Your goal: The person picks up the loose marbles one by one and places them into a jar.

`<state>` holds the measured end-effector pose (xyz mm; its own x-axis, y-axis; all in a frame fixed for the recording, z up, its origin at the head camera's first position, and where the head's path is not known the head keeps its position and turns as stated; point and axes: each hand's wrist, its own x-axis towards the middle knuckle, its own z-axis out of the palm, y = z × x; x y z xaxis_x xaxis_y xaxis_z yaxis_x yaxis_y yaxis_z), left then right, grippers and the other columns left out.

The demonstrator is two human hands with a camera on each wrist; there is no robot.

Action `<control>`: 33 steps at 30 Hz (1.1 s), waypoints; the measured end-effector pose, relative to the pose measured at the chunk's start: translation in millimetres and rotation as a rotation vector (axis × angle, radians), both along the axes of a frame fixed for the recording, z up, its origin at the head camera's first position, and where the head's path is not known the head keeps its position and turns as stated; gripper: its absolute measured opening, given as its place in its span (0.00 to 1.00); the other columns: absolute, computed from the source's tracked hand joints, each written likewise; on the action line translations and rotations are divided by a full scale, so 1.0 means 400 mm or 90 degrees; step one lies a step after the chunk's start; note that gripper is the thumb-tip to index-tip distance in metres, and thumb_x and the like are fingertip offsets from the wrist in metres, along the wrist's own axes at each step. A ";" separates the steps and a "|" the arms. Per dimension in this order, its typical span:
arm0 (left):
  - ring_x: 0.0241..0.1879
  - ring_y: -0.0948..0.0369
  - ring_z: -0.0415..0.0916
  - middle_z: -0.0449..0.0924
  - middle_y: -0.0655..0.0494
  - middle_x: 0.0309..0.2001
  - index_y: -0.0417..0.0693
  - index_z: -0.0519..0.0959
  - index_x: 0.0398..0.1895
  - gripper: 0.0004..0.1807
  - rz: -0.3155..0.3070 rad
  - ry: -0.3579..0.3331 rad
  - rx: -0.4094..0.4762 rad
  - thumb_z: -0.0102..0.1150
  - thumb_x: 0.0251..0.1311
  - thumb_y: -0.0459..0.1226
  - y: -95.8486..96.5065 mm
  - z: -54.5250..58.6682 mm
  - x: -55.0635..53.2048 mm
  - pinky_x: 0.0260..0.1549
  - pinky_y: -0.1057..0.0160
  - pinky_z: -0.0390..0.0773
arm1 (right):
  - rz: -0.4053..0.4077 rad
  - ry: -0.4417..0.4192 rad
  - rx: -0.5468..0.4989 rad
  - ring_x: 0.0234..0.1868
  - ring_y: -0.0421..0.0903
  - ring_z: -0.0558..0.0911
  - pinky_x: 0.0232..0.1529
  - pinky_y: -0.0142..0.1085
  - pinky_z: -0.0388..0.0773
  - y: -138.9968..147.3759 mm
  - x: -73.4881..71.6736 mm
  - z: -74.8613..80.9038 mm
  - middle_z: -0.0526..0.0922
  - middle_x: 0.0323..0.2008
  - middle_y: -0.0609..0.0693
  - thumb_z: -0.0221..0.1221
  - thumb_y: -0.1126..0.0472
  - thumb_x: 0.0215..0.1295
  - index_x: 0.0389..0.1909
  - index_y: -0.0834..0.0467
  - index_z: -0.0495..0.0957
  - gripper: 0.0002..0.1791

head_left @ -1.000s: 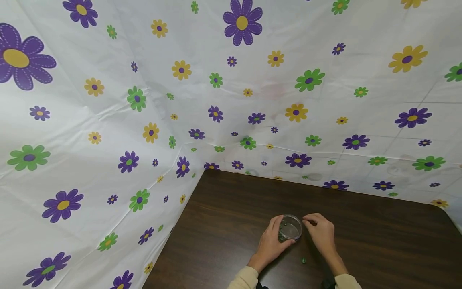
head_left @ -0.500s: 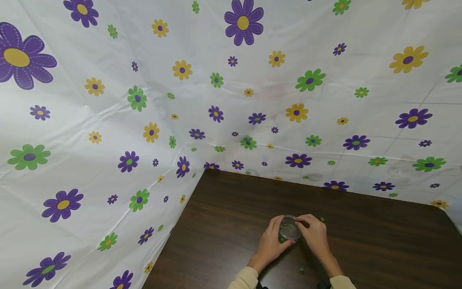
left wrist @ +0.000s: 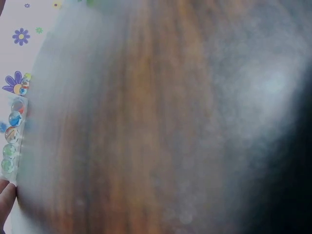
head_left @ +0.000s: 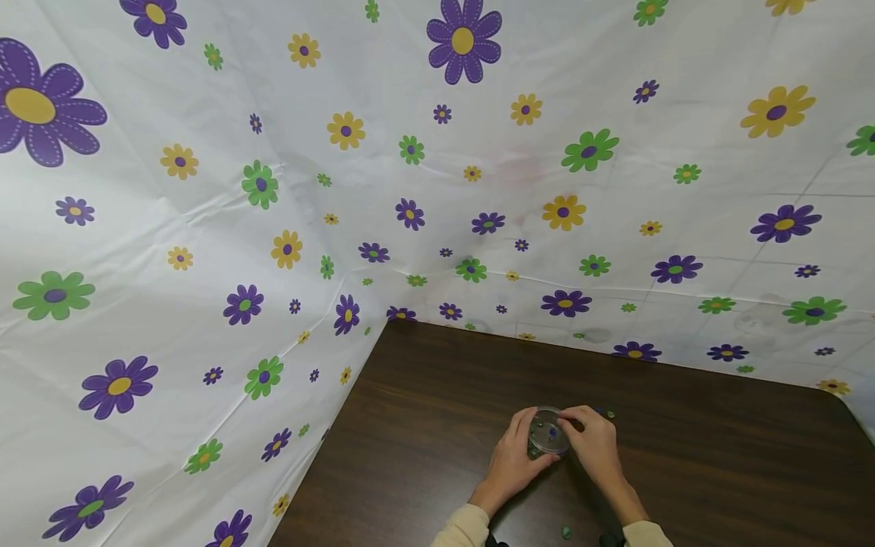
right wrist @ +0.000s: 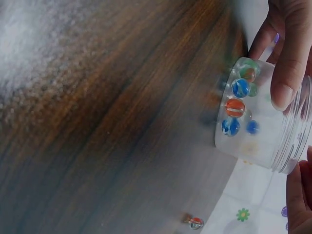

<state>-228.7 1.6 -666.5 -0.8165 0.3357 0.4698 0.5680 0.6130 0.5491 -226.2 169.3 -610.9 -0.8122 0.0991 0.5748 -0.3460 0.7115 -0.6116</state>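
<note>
My left hand [head_left: 511,460] grips a clear plastic screw-top jar [head_left: 547,431] around its side, the lid off. In the right wrist view its thumb lies along the jar wall. Several glass marbles [right wrist: 235,108], blue, orange and green, lie in the bottom of the jar. A blurred blue marble [right wrist: 252,127] shows inside, a little above the others. My right hand [head_left: 596,448] is at the jar's right rim, thumb and forefinger bent close together, with no marble visible between them. Left fingertips [left wrist: 6,197] show at the edge of the left wrist view.
On the dark wood table [head_left: 424,425], a green marble [head_left: 566,532] is near my side, between the forearms. A greenish marble [head_left: 611,415] and a blue marble [head_left: 598,410] sit beyond my right hand. A flowered sheet [head_left: 437,152] covers the walls behind and left.
My right hand has moved left to the jar's rim, and a blue marble now shows in the jar. The green marble has rolled toward me. The left hand stays put.
</note>
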 end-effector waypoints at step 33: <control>0.63 0.56 0.76 0.67 0.54 0.71 0.45 0.63 0.76 0.48 0.001 0.000 -0.002 0.76 0.58 0.51 0.004 0.004 0.002 0.55 0.59 0.79 | -0.084 -0.026 -0.029 0.34 0.55 0.85 0.34 0.26 0.75 0.071 -0.002 -0.014 0.86 0.34 0.58 0.71 0.79 0.54 0.37 0.67 0.87 0.10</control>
<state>-227.8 3.1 -665.1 -0.8171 0.3360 0.4684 0.5669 0.6156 0.5474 -226.9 197.9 -616.4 -0.8131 0.2319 0.5340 -0.2252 0.7206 -0.6558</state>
